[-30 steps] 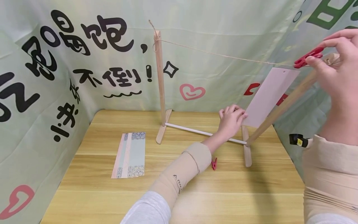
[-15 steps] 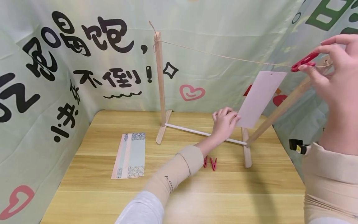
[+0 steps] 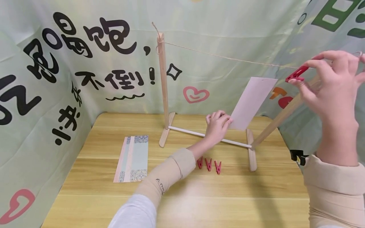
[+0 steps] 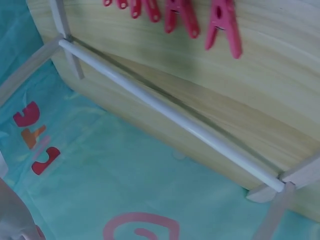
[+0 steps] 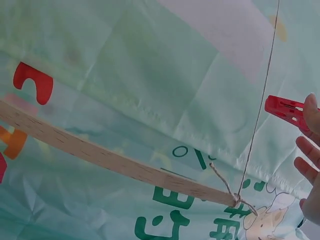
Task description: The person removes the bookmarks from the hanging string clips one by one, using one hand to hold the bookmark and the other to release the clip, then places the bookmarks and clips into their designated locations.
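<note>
My left hand [image 3: 217,126] pinches the lower left edge of a plain pale pink card [image 3: 253,103], which tilts to the right in the air below the string [image 3: 228,58]. In the left wrist view only a bit of that hand [image 4: 17,215] shows at the lower left. My right hand [image 3: 339,82] pinches a red clothespin [image 3: 296,74] between thumb and forefinger, right of the card's top edge and apart from it. The right wrist view shows the same clothespin [image 5: 285,109] with its tip close to the string [image 5: 261,102].
Wooden posts, left [image 3: 163,79] and right [image 3: 282,118], joined low by a white rod [image 3: 185,130], carry the string. Several red clothespins [image 4: 223,25] lie in a row on the table [image 3: 228,202]. At left lie patterned cards [image 3: 138,158]. A printed cloth [image 3: 228,25] hangs behind.
The card and my left hand have moved left and slightly down. My right hand has brought its clothespin left and down. More clothespins on the table show from behind my left arm.
</note>
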### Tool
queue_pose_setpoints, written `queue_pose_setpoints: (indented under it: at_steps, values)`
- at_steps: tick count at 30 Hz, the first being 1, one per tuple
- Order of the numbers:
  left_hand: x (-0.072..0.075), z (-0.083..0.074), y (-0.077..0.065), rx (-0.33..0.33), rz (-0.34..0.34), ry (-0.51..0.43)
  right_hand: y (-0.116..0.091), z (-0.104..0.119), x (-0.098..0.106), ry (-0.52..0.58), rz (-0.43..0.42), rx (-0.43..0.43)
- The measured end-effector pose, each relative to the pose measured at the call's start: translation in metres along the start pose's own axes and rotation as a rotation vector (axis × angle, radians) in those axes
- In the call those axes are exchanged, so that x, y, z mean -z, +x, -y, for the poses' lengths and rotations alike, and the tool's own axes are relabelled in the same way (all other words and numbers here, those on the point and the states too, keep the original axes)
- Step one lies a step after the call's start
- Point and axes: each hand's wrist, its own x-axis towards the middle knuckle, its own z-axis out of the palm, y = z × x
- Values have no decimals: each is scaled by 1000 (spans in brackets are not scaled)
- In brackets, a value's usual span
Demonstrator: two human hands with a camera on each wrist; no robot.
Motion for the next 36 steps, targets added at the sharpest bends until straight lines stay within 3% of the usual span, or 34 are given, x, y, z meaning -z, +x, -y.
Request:
queue_pose_setpoints:
  at_steps: [10,15,22,29,36]
  values:
    - [12,18,-12,8,4,11,-13,8,-13,5,-42,63]
    - [15,25,-20,9,8,13,-24,8,-23,16,-19,86]
    - [21,37,-34,14,-13,8,-43,7,-37,30,71,39]
    - [30,51,-48,56,-28,-18,-62,6,-52,64,100,21]
    - [38,65,-64,89,-35,-41,-77,6,-61,10,247,-17]
